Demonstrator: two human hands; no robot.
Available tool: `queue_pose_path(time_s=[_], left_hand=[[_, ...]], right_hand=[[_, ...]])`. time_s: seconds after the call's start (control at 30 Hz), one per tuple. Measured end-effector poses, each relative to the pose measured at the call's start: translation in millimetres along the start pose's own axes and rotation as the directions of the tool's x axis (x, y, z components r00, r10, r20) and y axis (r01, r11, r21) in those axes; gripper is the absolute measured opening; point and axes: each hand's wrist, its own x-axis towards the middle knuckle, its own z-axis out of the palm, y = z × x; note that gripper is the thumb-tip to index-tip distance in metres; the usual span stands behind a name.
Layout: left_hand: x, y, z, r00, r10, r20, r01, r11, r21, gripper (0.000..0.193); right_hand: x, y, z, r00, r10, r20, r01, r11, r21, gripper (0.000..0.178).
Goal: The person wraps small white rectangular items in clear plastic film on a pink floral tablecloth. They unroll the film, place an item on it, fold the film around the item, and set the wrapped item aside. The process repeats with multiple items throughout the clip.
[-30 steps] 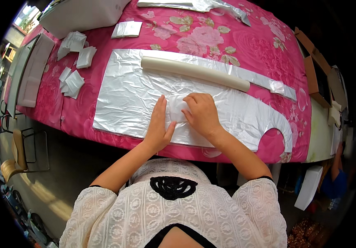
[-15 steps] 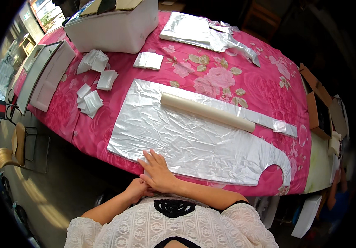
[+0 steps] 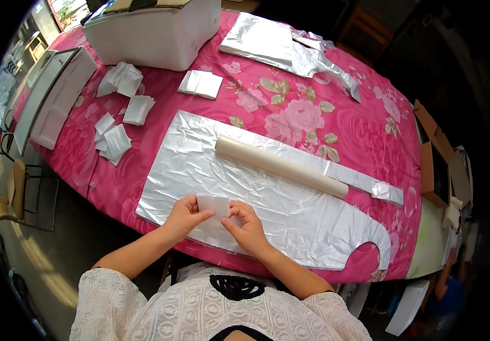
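Between my left hand (image 3: 182, 218) and my right hand (image 3: 248, 227) is a small white folded square (image 3: 213, 204), pinched at its two sides by thumbs and fingers. Both hands are over the near part of a silvery, wrinkled plastic sheet (image 3: 302, 227), which has a curved cut-out at its right end. Across this sheet lies a beige tube (image 3: 279, 166), slanting down to the right. A small shiny piece (image 3: 380, 190) rests on the sheet's narrow far strip.
Small white folded packets (image 3: 117, 142) lie in groups at the left, with another group (image 3: 200, 84) farther back. Folded silvery sheets (image 3: 259, 37) lie at the back. A white foam box (image 3: 148, 40) stands back left, an open cardboard box (image 3: 435, 165) at right. Pink flowered cloth (image 3: 364, 125) covers the table.
My hands have moved from together at the table's near edge to over the silvery sheet. The white folded square now shows between them. The whole view has shifted slightly.
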Motion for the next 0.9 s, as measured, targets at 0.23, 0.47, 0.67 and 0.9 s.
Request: queue_pose_path(time_s=[0.23,0.47,0.67,0.9], left_hand=[[212.0,91.9,-44.9,0.85,0.438,-0.293,-0.438,0.896,0.067,0.038],[308.0,95.4,-52.0,0.628,0.73,-0.269,-0.221,0.499,0.838,0.052],[261.4,105.9,-48.0,0.472,0.881,0.031,-0.276,0.114,0.954,0.044],[129.2,77.8,-7.4,0.609,0.721,0.331,-0.576,0.115,0.809,0.035]], right_hand=[[-19.2,6.3,-20.4,0.988,-0.152,0.0,0.144,0.937,-0.318,0.015],[-22.3,4.3,-15.9,0.98,-0.197,0.034,0.195,0.903,-0.382,0.017],[-4.1,4.4,-67.9,0.938,-0.347,-0.012,0.28,0.776,-0.565,0.022],[24.2,14.5,-189.9,0.968,-0.214,-0.127,0.001,0.513,-0.858,0.054]])
